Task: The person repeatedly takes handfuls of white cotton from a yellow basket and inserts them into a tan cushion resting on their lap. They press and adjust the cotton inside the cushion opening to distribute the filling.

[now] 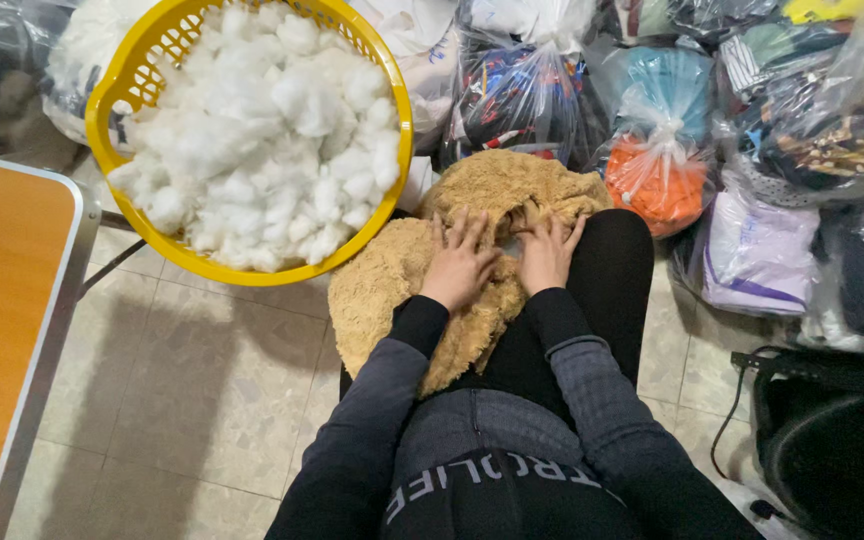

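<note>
On your lap, a tan plush fabric skin (402, 290) lies draped; your left hand (460, 262) and right hand (548, 250) press flat on it, side by side, fingers spread, gripping nothing. Beyond: yellow basket (112, 90) of white stuffing (262, 140). Farthest: bagged clothes (652, 150).

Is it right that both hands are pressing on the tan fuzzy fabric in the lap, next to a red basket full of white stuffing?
Not quite: the basket is yellow, not red, as the head view shows. Both the left hand and right hand do press on the tan fuzzy fabric, beside the white stuffing.
</note>
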